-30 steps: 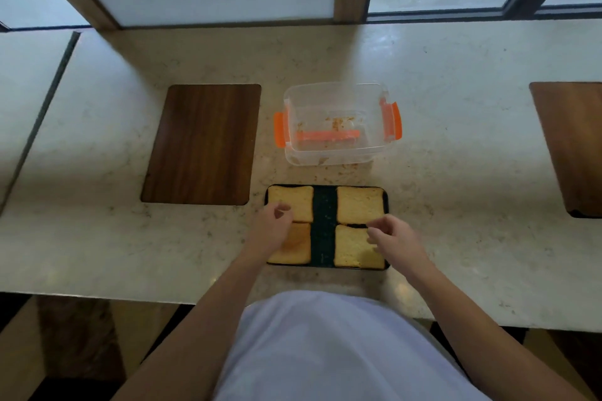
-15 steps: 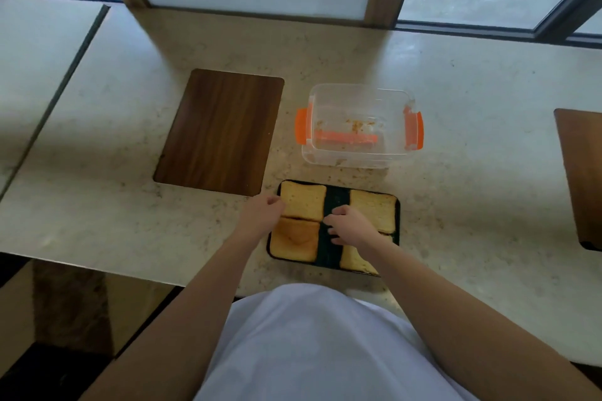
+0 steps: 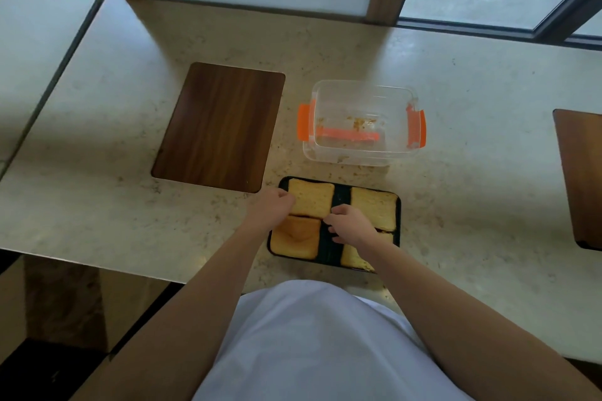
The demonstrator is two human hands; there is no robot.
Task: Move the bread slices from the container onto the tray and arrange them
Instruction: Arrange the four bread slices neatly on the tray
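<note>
A black tray [image 3: 340,194] on the marble counter holds several bread slices. The far-left slice [image 3: 311,198] has both hands at its edges: my left hand [image 3: 272,208] pinches its left side, my right hand [image 3: 350,223] touches its near-right corner with curled fingers. The near-left slice [image 3: 296,237] lies flat, the far-right slice [image 3: 374,208] too. My right forearm covers much of the near-right slice [image 3: 351,258]. Behind the tray stands the clear container [image 3: 361,122] with orange clips; only crumbs lie inside.
A dark wooden board [image 3: 220,125] lies left of the container. Another wooden board [image 3: 580,179] sits at the right edge of view. A window wall runs along the back of the counter [image 3: 472,172]. The counter's front edge is near my body.
My right hand moved from the right slices across to the middle of the tray, at the far-left slice's corner. My left hand stayed at the tray's left side. The camera shifted.
</note>
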